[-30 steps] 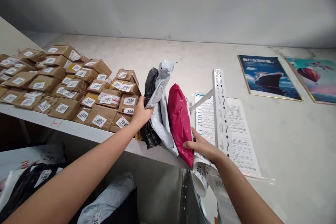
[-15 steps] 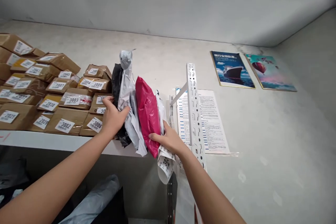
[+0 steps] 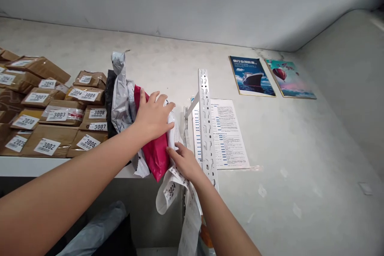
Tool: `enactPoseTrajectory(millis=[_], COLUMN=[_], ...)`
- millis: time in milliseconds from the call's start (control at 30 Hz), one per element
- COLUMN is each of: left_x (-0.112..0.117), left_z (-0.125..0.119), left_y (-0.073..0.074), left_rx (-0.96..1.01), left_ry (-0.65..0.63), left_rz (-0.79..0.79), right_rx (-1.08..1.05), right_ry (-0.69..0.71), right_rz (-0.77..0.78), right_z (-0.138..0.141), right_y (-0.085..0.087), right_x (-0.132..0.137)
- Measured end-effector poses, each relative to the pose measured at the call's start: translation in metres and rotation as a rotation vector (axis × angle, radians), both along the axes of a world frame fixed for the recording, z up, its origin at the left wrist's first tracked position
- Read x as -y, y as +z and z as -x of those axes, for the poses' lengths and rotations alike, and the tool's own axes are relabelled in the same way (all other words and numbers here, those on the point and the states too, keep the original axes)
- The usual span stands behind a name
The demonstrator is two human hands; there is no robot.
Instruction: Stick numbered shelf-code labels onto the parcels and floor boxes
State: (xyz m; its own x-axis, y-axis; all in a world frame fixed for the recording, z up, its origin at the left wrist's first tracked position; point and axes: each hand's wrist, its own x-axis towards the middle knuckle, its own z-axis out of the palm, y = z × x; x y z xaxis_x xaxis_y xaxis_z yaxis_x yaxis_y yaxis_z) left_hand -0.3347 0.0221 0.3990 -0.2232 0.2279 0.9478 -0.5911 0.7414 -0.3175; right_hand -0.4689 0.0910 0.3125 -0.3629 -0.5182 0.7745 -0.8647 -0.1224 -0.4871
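A pink plastic mailing bag (image 3: 156, 156) stands on the shelf among upright bags. To its left are a crumpled white mailing bag (image 3: 120, 100) and a black one (image 3: 110, 104); a white patterned bag (image 3: 172, 128) is on its right. My left hand (image 3: 154, 116) lies over the pink bag's upper part, fingers spread, fingertips by the patterned bag. My right hand (image 3: 186, 163) is closed at the lower edge of that bag, thumb near the pink one. From it hangs a curled strip of number labels (image 3: 171, 192), "3024" readable; the grip itself is partly hidden.
Cardboard boxes (image 3: 48, 140) with number labels are stacked on the white shelf (image 3: 30, 167) at left. A perforated metal post (image 3: 207, 128) rises right of the bags, before printed sheets (image 3: 229, 136) on the wall. Below the shelf lies a large grey bag (image 3: 96, 228).
My left hand has let go of the crumpled white bag and moved right onto the pink bag, fingers now spread. My right hand stays by the patterned bag. The view has shifted right.
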Motion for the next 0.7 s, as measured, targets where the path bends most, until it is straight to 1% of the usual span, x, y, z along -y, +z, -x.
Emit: enactPoseTrajectory(millis=[33, 100, 167, 200, 233, 300, 367, 400, 500, 567, 700], left_x=[-0.003, -0.007, -0.009, -0.008, -0.008, -0.005, -0.003, -0.003, -0.004, -0.006, -0.008], left_z=[0.005, 0.013, 0.020, 0.023, 0.025, 0.029, 0.031, 0.031, 0.028, 0.024, 0.014], left_y=[0.004, 0.008, 0.006, 0.004, 0.001, -0.005, -0.009, -0.010, -0.013, -0.016, -0.028], left_rx=[0.016, 0.017, 0.006, -0.006, -0.023, -0.056, -0.075, -0.075, -0.068, -0.057, -0.033], left_ry=[0.041, 0.080, 0.088, 0.086, 0.080, 0.059, 0.034, 0.023, -0.010, -0.035, -0.093], left_rz=[-0.015, -0.058, -0.072, -0.065, -0.053, -0.023, -0.005, -0.002, -0.012, -0.016, -0.012], right_rx=[-0.025, -0.091, -0.145, -0.140, -0.114, -0.032, 0.022, 0.022, -0.009, -0.004, 0.011], right_ry=[-0.015, -0.086, -0.169, -0.177, -0.150, -0.039, 0.056, 0.081, 0.113, 0.109, 0.094], right_rz=[0.014, 0.036, 0.075, 0.105, 0.142, 0.212, 0.242, 0.242, 0.245, 0.271, 0.306], right_z=[0.001, 0.001, 0.002, 0.002, 0.003, 0.005, 0.006, 0.006, 0.005, 0.006, 0.011], right_y=[-0.001, -0.003, -0.006, -0.007, -0.008, -0.010, -0.014, -0.016, -0.023, -0.029, -0.039], right_x=[0.000, 0.001, 0.002, 0.002, 0.002, 0.001, -0.001, -0.003, -0.008, -0.010, -0.010])
